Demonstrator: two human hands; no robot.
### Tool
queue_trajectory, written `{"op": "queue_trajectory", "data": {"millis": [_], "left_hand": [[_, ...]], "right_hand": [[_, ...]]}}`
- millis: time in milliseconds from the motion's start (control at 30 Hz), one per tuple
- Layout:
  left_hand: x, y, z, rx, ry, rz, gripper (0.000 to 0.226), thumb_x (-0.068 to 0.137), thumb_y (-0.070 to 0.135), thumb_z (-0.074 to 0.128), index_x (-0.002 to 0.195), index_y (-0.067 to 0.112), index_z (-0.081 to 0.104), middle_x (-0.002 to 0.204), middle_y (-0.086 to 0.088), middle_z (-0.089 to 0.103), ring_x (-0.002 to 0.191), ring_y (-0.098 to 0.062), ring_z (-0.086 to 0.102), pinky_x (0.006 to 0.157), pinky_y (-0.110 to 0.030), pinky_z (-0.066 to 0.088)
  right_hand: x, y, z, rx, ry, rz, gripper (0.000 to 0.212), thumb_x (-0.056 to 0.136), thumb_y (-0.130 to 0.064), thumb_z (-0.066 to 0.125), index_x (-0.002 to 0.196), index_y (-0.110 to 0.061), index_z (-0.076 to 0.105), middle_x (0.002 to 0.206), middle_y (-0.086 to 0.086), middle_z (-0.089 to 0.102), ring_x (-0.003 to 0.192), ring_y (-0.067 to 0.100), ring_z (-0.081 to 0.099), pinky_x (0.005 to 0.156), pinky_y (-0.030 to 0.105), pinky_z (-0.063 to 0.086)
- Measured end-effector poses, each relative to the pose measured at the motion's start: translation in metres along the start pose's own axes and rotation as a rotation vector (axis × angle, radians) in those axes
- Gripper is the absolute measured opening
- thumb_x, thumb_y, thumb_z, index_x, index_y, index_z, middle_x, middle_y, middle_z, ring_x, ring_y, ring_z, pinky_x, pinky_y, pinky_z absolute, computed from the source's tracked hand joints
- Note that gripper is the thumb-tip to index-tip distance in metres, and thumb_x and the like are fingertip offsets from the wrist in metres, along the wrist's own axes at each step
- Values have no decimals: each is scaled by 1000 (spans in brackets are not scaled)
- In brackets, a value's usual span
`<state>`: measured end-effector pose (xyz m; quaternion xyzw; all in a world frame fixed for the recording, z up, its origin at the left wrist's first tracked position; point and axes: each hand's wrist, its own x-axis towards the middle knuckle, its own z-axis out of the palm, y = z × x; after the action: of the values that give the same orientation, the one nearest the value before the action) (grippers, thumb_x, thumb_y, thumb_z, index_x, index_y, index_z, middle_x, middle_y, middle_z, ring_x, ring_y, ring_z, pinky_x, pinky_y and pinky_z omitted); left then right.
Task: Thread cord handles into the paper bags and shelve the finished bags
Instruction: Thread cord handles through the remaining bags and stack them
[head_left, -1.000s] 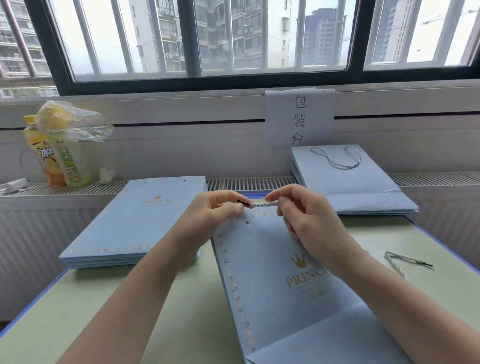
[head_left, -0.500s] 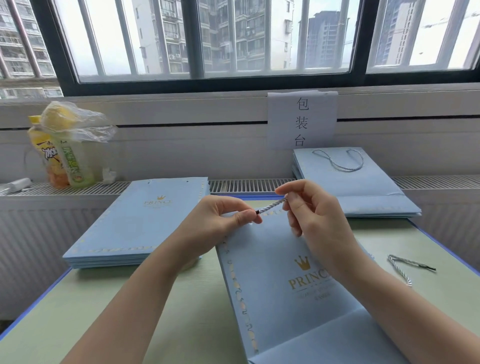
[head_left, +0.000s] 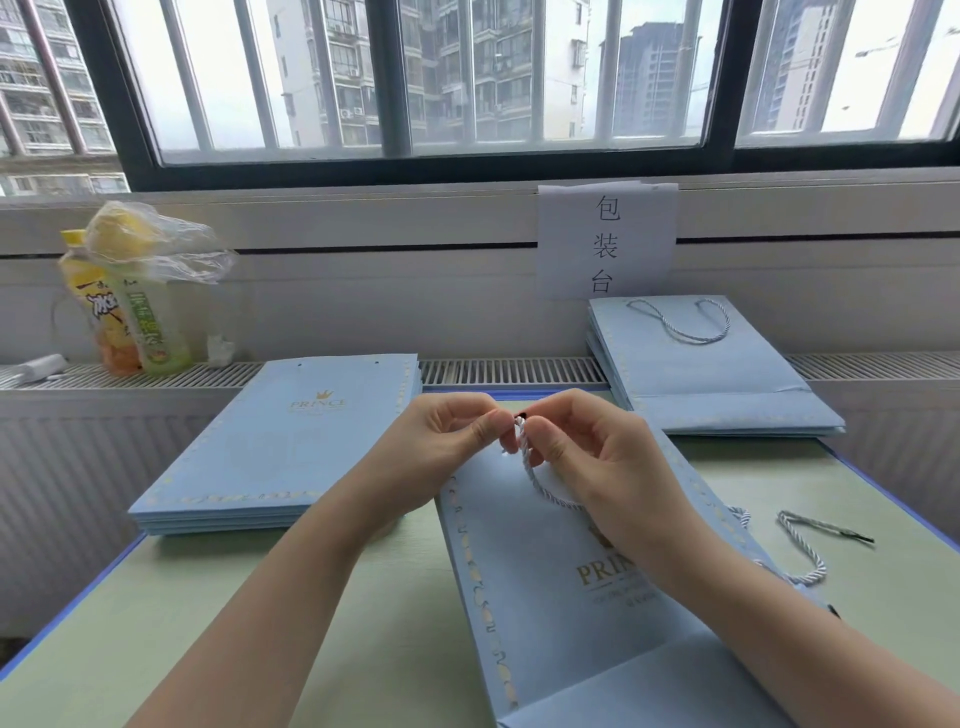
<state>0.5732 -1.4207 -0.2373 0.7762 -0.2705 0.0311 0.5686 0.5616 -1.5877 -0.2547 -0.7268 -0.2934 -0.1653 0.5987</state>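
Green table (head_left: 260, 623) under a barred window, a flat blue bag (head_left: 561, 623) lying near its front edge.
Left hand (head_left: 441, 441) and right hand (head_left: 597, 462) are pinching the cord (head_left: 524, 447) tip together above the bag's top.

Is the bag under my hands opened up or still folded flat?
Folded flat. The bag lies flush on the table, its bottom flap creased over, while both hands pinch a cord above its top edge.

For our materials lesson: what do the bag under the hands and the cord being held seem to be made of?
Bag: apparently matte blue paper or card with gold foil print; it lies flat, sharply creased.
Cord: seemingly twisted white and grey textile with a dark, probably plastic, tip; it bends limply.
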Motion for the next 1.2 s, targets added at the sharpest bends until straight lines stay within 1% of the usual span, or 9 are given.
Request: {"op": "queue_trajectory", "data": {"millis": [267,400,533,633,700,800,967,1133,1200], "left_hand": [[1,-3,-2,35,-16,-9,19,80,35,60,71,23,72,74,8,70,78,-4,64,77,-15,44],[0,-4,-1,86,26,-55,23,79,44,59,74,26,72,76,6,71,75,-7,64,75,-25,47],[3,-3,0,74,176,-132,40,84,49,47,85,17,71,82,-8,72,72,-18,66,72,-30,51],[6,-6,3,74,319,-221,50,95,46,41,71,14,71,57,-3,61,51,-9,57,56,-19,46],[8,-8,6,117,357,-262,55,98,42,40,68,9,71,49,3,57,43,-5,51,48,-16,40],[7,-11,8,134,404,-298,59,100,41,40,61,6,69,49,3,58,43,-7,50,51,-21,39],[6,-12,12,83,481,-375,61,101,42,38,52,10,57,46,3,52,39,-7,46,47,-20,38],[7,-8,11,32,389,-436,58,97,53,38,57,13,49,49,2,46,42,-11,43,46,-19,37],[7,-6,6,44,357,-449,60,95,58,36,56,13,50,52,1,48,44,-11,44,49,-21,38]], "right_hand": [[-1,-1,-3,9,-43,112,2,87,-8,65,85,-9,65,78,-3,71,77,14,67,74,25,51],[1,-3,-4,-20,-17,131,5,87,-9,65,84,-13,66,75,-9,70,70,3,64,66,13,47],[1,-4,-7,-200,-12,118,14,88,-11,63,80,-23,64,69,-17,63,59,-2,55,57,9,39],[-1,-3,-3,-398,-53,57,14,87,-10,62,80,-23,63,75,-12,63,69,-4,55,64,8,39],[-3,3,1,-514,-76,-5,10,86,-10,63,84,-19,64,80,-10,63,76,0,55,68,8,39],[-5,12,6,-596,-80,-60,6,86,-15,60,87,-19,64,83,-10,59,78,5,54,69,12,40],[-7,9,13,-752,-54,-191,12,85,-22,52,86,-16,63,83,-5,58,75,17,57,63,32,48],[-8,6,18,-935,-16,-315,3,79,-14,58,78,-15,61,75,-2,55,66,21,54,55,25,37],[-8,5,17,-891,-18,-325,5,81,-16,59,79,-15,62,75,-2,56,67,21,55,55,27,41]]}}
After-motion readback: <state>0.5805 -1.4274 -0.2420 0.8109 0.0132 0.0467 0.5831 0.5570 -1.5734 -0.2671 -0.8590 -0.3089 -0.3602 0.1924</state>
